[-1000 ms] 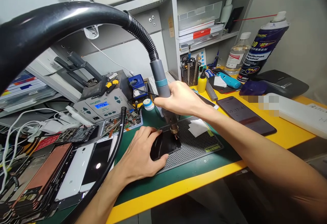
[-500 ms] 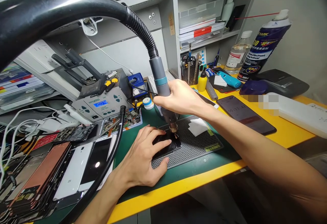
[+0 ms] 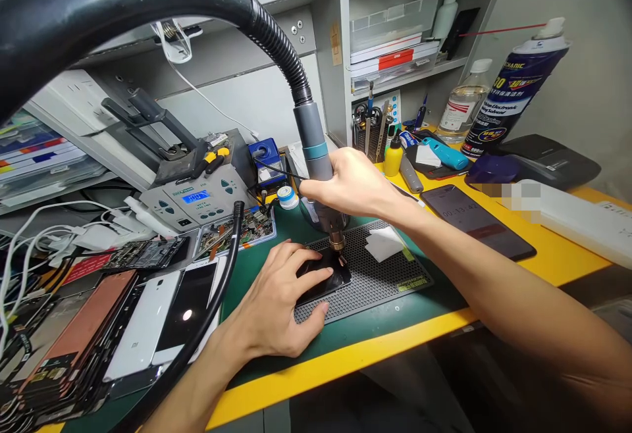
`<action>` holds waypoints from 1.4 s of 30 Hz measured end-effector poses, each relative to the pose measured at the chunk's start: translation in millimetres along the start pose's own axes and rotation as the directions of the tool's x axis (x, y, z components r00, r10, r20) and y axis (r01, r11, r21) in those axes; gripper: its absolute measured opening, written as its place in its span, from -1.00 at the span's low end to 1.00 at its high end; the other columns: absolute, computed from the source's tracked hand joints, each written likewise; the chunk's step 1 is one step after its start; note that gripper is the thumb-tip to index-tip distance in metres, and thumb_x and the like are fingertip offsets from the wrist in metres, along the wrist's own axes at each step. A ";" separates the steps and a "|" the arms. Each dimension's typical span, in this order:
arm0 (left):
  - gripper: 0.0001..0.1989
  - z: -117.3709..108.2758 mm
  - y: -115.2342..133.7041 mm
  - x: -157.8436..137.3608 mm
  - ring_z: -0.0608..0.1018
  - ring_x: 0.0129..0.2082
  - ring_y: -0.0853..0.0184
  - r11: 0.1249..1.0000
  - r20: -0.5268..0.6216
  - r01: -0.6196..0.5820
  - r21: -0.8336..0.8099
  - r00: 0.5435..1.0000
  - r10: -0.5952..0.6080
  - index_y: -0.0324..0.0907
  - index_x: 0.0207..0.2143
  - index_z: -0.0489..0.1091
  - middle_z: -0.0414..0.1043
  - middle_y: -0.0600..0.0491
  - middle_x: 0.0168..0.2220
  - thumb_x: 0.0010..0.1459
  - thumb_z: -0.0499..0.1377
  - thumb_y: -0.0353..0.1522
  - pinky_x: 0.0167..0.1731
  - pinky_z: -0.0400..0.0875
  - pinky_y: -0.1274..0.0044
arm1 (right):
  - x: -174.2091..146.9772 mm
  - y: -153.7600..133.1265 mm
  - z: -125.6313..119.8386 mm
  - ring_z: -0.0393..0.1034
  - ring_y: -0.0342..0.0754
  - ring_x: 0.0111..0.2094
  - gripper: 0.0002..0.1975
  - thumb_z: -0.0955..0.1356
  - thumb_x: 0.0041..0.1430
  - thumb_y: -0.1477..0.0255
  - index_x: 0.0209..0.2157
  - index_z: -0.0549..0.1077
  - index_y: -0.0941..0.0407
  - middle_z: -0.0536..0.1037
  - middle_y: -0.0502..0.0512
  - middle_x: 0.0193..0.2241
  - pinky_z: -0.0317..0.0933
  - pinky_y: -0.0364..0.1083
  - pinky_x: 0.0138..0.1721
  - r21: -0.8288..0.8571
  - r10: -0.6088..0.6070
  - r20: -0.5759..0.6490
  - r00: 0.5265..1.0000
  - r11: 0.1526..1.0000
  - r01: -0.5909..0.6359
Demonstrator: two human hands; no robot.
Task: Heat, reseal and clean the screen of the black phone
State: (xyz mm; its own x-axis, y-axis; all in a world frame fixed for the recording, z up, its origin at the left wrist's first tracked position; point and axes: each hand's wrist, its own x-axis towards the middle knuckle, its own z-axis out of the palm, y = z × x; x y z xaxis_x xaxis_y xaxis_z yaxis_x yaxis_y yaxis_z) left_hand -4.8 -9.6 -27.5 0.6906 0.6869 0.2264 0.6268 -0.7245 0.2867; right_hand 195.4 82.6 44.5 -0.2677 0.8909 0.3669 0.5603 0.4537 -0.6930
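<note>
My right hand (image 3: 353, 186) is wrapped round the grey handle of a hot air gun (image 3: 310, 127) with a teal band. Its metal nozzle points down, slightly above the upper right end of a black phone (image 3: 318, 289). That phone lies flat on a grey honeycomb mat (image 3: 378, 283). Across the phone rests my left hand (image 3: 282, 298), fingers spread, with the index fingertip near the nozzle and the thumb stretched toward the mat's front edge. The palm hides part of the phone. White paper pieces (image 3: 384, 243) lie on the mat, right of the nozzle.
A thick black hose (image 3: 148, 15) arches overhead to the gun. At the left are a hot air station (image 3: 197, 196), a white phone (image 3: 143, 324) and stacked phone parts (image 3: 74, 334). Rightward lie a phone showing a timer (image 3: 476, 222), a yellow bottle (image 3: 393, 156) and a spray can (image 3: 518, 87).
The hot air gun and my right hand have shifted very slightly, the nozzle now a little higher over the phone. My left hand keeps its place on the phone. The view has tilted a touch.
</note>
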 end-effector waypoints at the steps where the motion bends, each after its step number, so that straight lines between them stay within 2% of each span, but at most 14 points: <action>1: -0.57 0.0 -0.3 0.0 0.35 0.12 0.06 1.000 0.001 0.000 0.000 1.000 0.000 -0.12 0.08 0.48 0.40 -0.11 0.07 0.13 0.21 -0.33 0.24 0.18 0.13 | 0.7 0.4 -0.1 -0.05 -0.20 -0.60 -0.71 0.34 -0.02 0.28 -0.62 0.17 0.08 0.09 -0.13 -0.66 -0.10 -0.14 -0.58 0.001 0.008 0.002 1.000 1.000 -0.008; 12: -0.56 -1.3 0.0 -0.1 0.35 0.11 0.06 1.000 0.010 0.005 -0.004 1.000 -0.005 -0.12 0.09 0.47 0.39 -0.10 0.08 0.13 0.21 -0.33 0.21 0.21 0.13 | -0.8 1.5 0.4 -0.08 -0.18 -0.56 -0.72 0.34 -0.02 0.27 -0.61 0.17 0.08 0.09 -0.12 -0.65 -0.11 -0.13 -0.55 -0.016 0.024 0.029 0.999 1.000 -0.024; 18: -0.56 -2.1 0.9 0.4 0.35 0.12 0.07 1.000 0.019 0.009 -0.006 1.000 -0.009 -0.13 0.09 0.47 0.39 -0.10 0.07 0.14 0.21 -0.31 0.22 0.21 0.16 | -2.7 1.0 -0.1 -0.03 -0.19 -0.57 -0.71 0.33 -0.02 0.24 -0.59 0.18 0.08 0.14 -0.11 -0.64 -0.09 -0.13 -0.56 -0.010 0.049 0.065 0.997 0.999 -0.048; 42: -0.56 -2.6 0.1 -0.1 0.35 0.12 0.08 1.000 0.025 0.009 -0.010 1.000 -0.009 -0.15 0.10 0.47 0.37 -0.11 0.09 0.15 0.21 -0.30 0.22 0.19 0.17 | -2.0 1.8 0.9 -0.02 -0.20 -0.60 -0.70 0.33 0.01 0.25 -0.62 0.17 0.07 0.13 -0.12 -0.67 -0.09 -0.14 -0.59 0.026 -0.013 0.022 1.000 1.000 0.012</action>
State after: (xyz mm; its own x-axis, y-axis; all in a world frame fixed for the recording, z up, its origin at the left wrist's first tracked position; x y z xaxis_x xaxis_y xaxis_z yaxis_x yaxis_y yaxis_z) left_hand -5.7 -9.6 -25.1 0.6939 0.6917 0.2001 0.6292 -0.7176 0.2984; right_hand 196.2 81.7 41.9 -0.2919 0.8852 0.3622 0.5362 0.4650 -0.7044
